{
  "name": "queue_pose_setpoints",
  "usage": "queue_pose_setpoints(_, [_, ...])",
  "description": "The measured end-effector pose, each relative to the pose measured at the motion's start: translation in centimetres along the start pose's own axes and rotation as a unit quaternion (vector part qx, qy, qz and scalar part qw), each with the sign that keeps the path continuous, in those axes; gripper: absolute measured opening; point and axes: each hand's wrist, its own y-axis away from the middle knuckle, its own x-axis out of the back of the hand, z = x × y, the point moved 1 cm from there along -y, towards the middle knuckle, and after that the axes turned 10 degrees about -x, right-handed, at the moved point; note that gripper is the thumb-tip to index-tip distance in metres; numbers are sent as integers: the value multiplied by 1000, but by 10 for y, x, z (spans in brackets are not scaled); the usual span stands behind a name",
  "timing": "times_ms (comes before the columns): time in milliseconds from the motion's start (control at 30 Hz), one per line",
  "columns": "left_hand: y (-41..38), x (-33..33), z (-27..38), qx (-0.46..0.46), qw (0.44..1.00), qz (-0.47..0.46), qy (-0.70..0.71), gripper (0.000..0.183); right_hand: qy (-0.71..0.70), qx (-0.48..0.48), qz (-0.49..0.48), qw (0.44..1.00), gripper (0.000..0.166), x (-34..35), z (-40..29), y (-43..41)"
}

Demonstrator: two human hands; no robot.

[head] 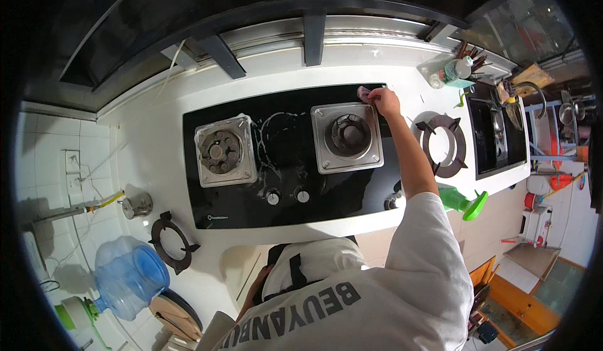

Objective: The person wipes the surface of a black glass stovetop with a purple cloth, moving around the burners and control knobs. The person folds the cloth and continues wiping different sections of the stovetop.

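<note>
My right hand (387, 102) grips a pinkish cloth (362, 93) at the far right corner of a black glass gas cooktop (287, 209). Right below the hand lies the square metal drip tray (325, 163) around the right burner (351, 135). On the left, a second metal tray (226, 180) surrounds a burner (216, 152) with a ring of round knobs. Whitish streaks, like suds, mark the glass between the burners, above two control knobs (303, 196). My left hand (264, 273) is low by my body, mostly hidden by the shirt; its fingers do not show.
Cast-metal pan supports lie on the white counter, one on the right (444, 146) and one on the left (174, 243). A green spray bottle (454, 200) is by my right elbow. Further right are a plastic bottle (454, 70) and a sink (485, 134). A metal pot (137, 205) stands left.
</note>
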Motion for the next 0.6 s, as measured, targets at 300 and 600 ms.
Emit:
queue_pose_setpoints(300, [-1, 11, 3, -7, 999, -9, -30, 73, -1, 16, 23, 1000, 16, 15, 37, 119])
queue_pose_setpoints(600, [-20, 11, 10, -16, 998, -29, -58, 72, -57, 36, 26, 997, 12, 8, 93, 321])
